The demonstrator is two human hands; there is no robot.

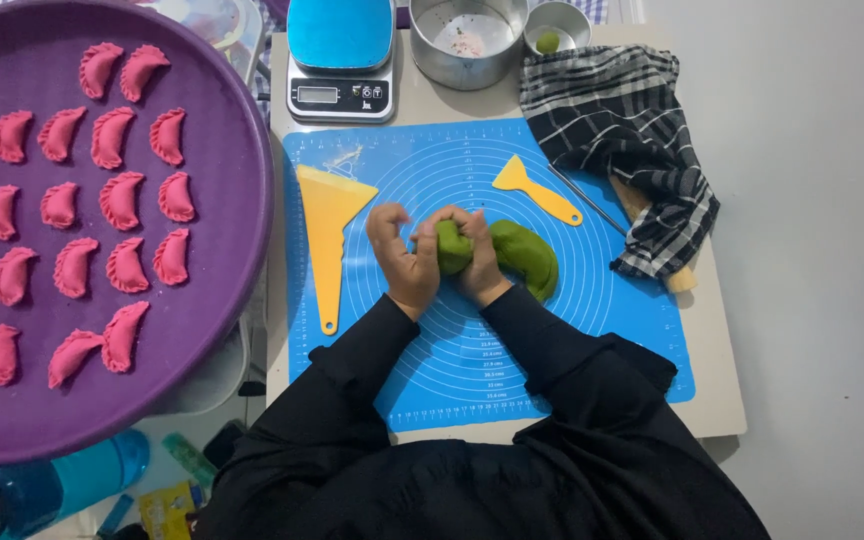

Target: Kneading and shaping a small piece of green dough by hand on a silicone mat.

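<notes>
A thick roll of green dough lies on the blue silicone mat in the middle of the small table. My right hand grips the roll's left end from above. My left hand presses against the same end from the left, fingers curled on the dough. Both sleeves are black.
A large yellow scraper and a small yellow scraper lie on the mat. A blue scale, a metal pot and a checked cloth sit behind. A purple tray of several pink dumplings is at left.
</notes>
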